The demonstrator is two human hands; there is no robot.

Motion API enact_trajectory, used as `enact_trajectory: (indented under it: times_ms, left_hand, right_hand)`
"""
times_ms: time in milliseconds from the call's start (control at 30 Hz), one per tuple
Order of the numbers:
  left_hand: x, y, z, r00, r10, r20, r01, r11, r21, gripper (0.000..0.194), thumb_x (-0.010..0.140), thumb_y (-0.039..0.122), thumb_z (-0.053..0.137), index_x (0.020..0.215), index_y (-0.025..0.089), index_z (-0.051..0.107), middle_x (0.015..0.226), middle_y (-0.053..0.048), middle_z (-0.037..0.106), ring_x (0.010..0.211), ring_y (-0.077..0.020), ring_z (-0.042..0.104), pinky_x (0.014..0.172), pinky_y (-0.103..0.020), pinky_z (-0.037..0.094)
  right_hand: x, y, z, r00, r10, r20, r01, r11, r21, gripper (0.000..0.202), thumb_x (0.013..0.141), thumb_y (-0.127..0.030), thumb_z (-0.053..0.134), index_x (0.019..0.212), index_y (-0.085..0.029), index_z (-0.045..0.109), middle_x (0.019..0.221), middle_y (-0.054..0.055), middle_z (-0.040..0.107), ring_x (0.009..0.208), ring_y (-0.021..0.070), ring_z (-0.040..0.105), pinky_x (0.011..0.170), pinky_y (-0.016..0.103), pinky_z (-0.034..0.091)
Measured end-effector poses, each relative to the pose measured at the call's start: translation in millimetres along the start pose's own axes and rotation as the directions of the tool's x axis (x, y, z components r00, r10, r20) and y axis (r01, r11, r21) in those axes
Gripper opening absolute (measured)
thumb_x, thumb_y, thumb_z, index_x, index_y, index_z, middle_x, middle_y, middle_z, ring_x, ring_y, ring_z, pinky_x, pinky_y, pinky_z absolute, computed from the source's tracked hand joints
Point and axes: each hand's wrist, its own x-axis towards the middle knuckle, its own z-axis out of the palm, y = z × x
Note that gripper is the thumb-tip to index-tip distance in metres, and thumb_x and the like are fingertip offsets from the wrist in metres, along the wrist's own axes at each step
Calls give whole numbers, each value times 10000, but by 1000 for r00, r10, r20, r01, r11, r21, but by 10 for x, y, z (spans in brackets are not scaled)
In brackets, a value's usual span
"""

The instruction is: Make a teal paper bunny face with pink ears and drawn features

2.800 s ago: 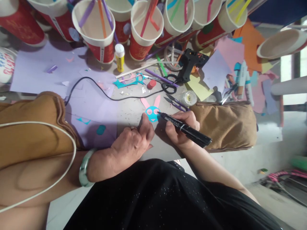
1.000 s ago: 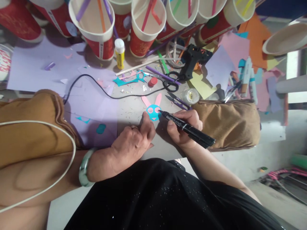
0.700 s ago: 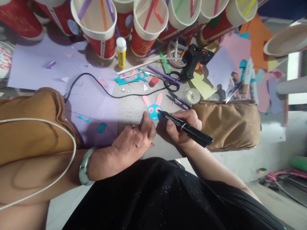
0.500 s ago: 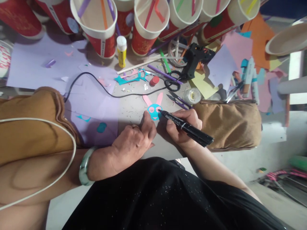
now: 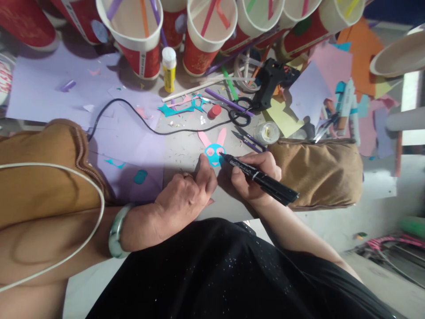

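Note:
A small paper rabbit head (image 5: 214, 157), blue with pink ears and round pink eyes, lies flat on the grey table. My left hand (image 5: 189, 190) is curled beside it, index fingertip pressing its lower left edge down. The left eye has a dark ring drawn in it. In my right hand (image 5: 268, 163) is a black marker (image 5: 265, 181), held like a pen, its tip touching the right eye. Just above the right hand lie purple-handled thread snips (image 5: 248, 141) and a small clear round container (image 5: 267, 132).
Red-and-white paper cups (image 5: 141, 48) with straws line the back, near a glue stick (image 5: 169, 73). A black cable (image 5: 133, 108), scissors (image 5: 239, 117), a glue gun (image 5: 268, 84) and paper scraps (image 5: 308, 88) lie around. Brown pouches stand left (image 5: 40, 164) and right (image 5: 318, 173).
The marker tip has shifted very slightly within the right eye. My left hand stays in place, and the view has moved a little.

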Motion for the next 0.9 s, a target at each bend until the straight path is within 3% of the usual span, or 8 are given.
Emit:
enact_trajectory:
  times_ms: [300, 567, 900]
  left_hand:
    - [5, -5, 11, 1000, -9, 26, 10, 999, -48, 640, 1012, 392, 617, 1527, 40, 473, 1602, -368, 377, 695, -192, 723, 617, -335, 585]
    - [3, -1, 5, 1000, 1, 8, 0, 1000, -8, 642, 1019, 411, 601, 1513, 19, 479, 1591, -383, 384, 692, -197, 724, 610, -331, 580]
    - [6, -3, 1, 1000, -7, 11, 7, 999, -37, 633, 1012, 400, 613, 1513, 34, 486, 1587, -377, 397, 693, -200, 725, 599, -333, 580]
  right_hand:
    - [-94, 82, -12, 994, 110, 17, -110, 993, 47, 190, 855, -346, 685, 969, -266, 557, 740, -32, 675, 554, 145, 625, 494, 286, 501]
    - [20, -4, -42, 999, 31, 12, -31, 999, -17, 157, 836, -283, 694, 937, -268, 575, 730, -33, 683, 553, 146, 642, 482, 267, 514]
    - [-51, 42, -13, 995, 95, 30, -96, 995, 30, 161, 831, -313, 681, 945, -257, 581, 758, -15, 679, 564, 148, 625, 485, 283, 518]
